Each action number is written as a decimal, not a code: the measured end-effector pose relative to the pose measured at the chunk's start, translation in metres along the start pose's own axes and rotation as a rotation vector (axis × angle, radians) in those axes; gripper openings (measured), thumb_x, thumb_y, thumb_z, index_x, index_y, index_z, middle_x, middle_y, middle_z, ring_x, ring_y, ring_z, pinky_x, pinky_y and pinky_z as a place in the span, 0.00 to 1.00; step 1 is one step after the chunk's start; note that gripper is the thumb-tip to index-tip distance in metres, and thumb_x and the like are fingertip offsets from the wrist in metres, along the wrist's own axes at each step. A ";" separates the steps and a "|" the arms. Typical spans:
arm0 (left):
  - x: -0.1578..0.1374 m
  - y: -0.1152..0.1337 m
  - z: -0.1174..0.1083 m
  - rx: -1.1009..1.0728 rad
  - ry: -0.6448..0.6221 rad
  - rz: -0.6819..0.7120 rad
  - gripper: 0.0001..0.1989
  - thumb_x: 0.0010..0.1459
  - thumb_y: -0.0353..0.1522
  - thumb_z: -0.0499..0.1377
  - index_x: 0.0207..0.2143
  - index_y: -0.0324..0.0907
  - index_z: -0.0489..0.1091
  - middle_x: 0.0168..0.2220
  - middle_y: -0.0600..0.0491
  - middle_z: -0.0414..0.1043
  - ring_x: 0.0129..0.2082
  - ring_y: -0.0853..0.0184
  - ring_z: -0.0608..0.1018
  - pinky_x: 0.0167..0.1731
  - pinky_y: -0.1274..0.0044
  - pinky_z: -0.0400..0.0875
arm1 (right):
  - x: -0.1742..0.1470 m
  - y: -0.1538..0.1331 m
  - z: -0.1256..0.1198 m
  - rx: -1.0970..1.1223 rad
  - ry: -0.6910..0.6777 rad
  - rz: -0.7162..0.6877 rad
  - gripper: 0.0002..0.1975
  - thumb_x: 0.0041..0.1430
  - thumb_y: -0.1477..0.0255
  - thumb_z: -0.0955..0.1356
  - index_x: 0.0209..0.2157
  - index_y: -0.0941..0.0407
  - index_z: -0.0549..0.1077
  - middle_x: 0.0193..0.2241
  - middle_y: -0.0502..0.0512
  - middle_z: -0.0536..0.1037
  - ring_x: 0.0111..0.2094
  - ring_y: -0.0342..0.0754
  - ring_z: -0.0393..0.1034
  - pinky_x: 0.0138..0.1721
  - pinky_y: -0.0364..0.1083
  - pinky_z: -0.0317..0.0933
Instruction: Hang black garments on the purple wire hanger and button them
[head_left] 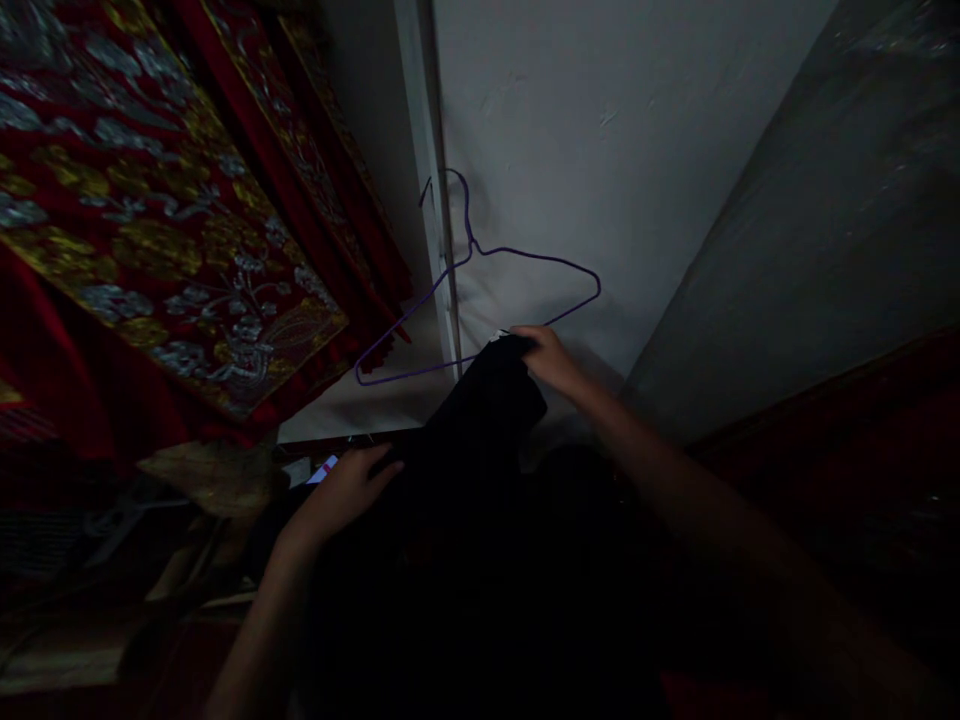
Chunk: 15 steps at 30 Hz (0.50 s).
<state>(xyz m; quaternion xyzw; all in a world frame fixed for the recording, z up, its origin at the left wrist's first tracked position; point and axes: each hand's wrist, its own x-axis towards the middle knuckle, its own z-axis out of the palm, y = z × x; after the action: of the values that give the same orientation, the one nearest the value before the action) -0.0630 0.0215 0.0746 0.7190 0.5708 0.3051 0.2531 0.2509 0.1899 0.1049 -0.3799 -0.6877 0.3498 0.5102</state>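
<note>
A purple wire hanger (525,255) hangs by its hook from a narrow strip on the wall, its lower bar slanting. A black garment (480,410) reaches up to that bar and hides part of it; whether the cloth passes over the bar is too dark to tell. My right hand (551,355) pinches the garment's upper end beside the bar, next to a small white patch. Lower down, my left hand (349,490) grips the garment's left side between thumb and fingers, its fingertips partly lost in the dark cloth.
Red cloth with gold and silver embroidery (172,220) hangs at the left. The pale wall (622,120) carries a vertical strip (424,100). At the right is a grey sheet-like surface (840,220). Dim, cluttered objects lie at the lower left.
</note>
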 end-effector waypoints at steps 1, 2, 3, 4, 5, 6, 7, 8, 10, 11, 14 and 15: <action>0.001 -0.008 -0.006 0.064 -0.030 -0.017 0.10 0.58 0.41 0.63 0.37 0.47 0.80 0.35 0.47 0.82 0.38 0.52 0.81 0.46 0.65 0.72 | -0.006 -0.005 -0.011 -0.029 -0.039 -0.043 0.05 0.45 0.72 0.65 0.20 0.56 0.70 0.19 0.45 0.68 0.26 0.43 0.62 0.31 0.42 0.54; 0.003 -0.014 -0.012 0.132 -0.041 -0.023 0.10 0.59 0.41 0.62 0.35 0.47 0.80 0.34 0.47 0.81 0.38 0.52 0.80 0.47 0.65 0.71 | -0.011 -0.010 -0.020 -0.061 -0.074 -0.079 0.04 0.44 0.72 0.65 0.20 0.56 0.71 0.19 0.45 0.68 0.25 0.43 0.62 0.30 0.42 0.53; 0.006 -0.017 -0.020 0.202 -0.028 -0.010 0.10 0.59 0.41 0.60 0.34 0.46 0.79 0.35 0.46 0.80 0.39 0.52 0.80 0.48 0.65 0.70 | -0.015 -0.016 -0.027 -0.089 -0.101 -0.101 0.04 0.44 0.73 0.65 0.19 0.56 0.71 0.18 0.45 0.67 0.25 0.43 0.62 0.29 0.41 0.52; 0.009 -0.016 -0.028 0.266 0.008 0.019 0.11 0.60 0.41 0.59 0.33 0.46 0.78 0.37 0.46 0.79 0.41 0.53 0.79 0.48 0.65 0.70 | -0.019 -0.023 -0.033 -0.106 -0.115 -0.106 0.04 0.43 0.74 0.65 0.19 0.56 0.71 0.18 0.45 0.68 0.25 0.43 0.62 0.28 0.41 0.51; 0.013 -0.011 -0.037 0.314 0.066 0.057 0.12 0.61 0.42 0.58 0.33 0.45 0.77 0.38 0.46 0.77 0.41 0.53 0.78 0.48 0.65 0.69 | -0.022 -0.028 -0.036 -0.115 -0.122 -0.104 0.04 0.43 0.74 0.65 0.19 0.56 0.71 0.18 0.45 0.68 0.25 0.43 0.62 0.28 0.41 0.51; 0.017 -0.004 -0.046 0.343 0.138 0.098 0.13 0.61 0.42 0.57 0.32 0.44 0.75 0.38 0.46 0.75 0.41 0.55 0.77 0.47 0.66 0.69 | -0.024 -0.034 -0.038 -0.115 -0.117 -0.098 0.04 0.44 0.74 0.66 0.20 0.56 0.72 0.18 0.46 0.69 0.25 0.43 0.63 0.28 0.41 0.52; 0.021 0.007 -0.054 0.357 0.203 0.138 0.14 0.61 0.43 0.57 0.31 0.44 0.74 0.37 0.47 0.73 0.40 0.56 0.76 0.44 0.67 0.69 | -0.026 -0.038 -0.039 -0.105 -0.103 -0.091 0.04 0.45 0.73 0.67 0.21 0.56 0.73 0.19 0.46 0.70 0.25 0.44 0.64 0.28 0.42 0.53; 0.025 0.020 -0.062 0.359 0.252 0.174 0.14 0.62 0.43 0.57 0.31 0.44 0.73 0.35 0.49 0.70 0.38 0.58 0.74 0.41 0.69 0.69 | -0.028 -0.041 -0.038 -0.087 -0.089 -0.083 0.04 0.47 0.72 0.68 0.22 0.56 0.75 0.20 0.47 0.72 0.26 0.44 0.65 0.29 0.42 0.55; 0.034 0.048 -0.071 0.336 0.308 0.261 0.13 0.62 0.42 0.57 0.29 0.44 0.71 0.32 0.52 0.65 0.35 0.61 0.72 0.37 0.72 0.67 | -0.032 -0.045 -0.033 -0.040 -0.078 -0.088 0.05 0.49 0.72 0.68 0.25 0.56 0.77 0.24 0.49 0.76 0.27 0.45 0.67 0.30 0.44 0.58; 0.039 0.061 -0.074 0.315 0.320 0.308 0.13 0.62 0.40 0.57 0.29 0.43 0.71 0.32 0.52 0.65 0.35 0.62 0.72 0.38 0.72 0.67 | -0.035 -0.046 -0.030 -0.023 -0.094 -0.105 0.05 0.50 0.72 0.68 0.27 0.56 0.79 0.25 0.50 0.77 0.28 0.46 0.68 0.31 0.44 0.60; 0.058 0.092 -0.072 0.247 0.371 0.414 0.07 0.62 0.35 0.58 0.34 0.43 0.72 0.36 0.52 0.70 0.39 0.62 0.75 0.43 0.72 0.68 | -0.047 -0.051 -0.019 -0.021 -0.204 -0.194 0.08 0.50 0.77 0.68 0.32 0.56 0.79 0.29 0.51 0.79 0.33 0.49 0.73 0.36 0.46 0.64; 0.065 0.097 -0.070 0.232 0.398 0.433 0.06 0.62 0.34 0.58 0.39 0.43 0.73 0.39 0.51 0.73 0.41 0.62 0.76 0.45 0.72 0.69 | -0.051 -0.053 -0.016 -0.023 -0.242 -0.215 0.09 0.50 0.77 0.68 0.33 0.56 0.79 0.31 0.51 0.80 0.35 0.49 0.74 0.39 0.47 0.66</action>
<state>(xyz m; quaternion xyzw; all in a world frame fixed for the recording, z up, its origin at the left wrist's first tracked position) -0.0383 0.0645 0.2013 0.7741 0.4739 0.4194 -0.0180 0.2673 0.1214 0.1328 -0.2650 -0.7848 0.3285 0.4539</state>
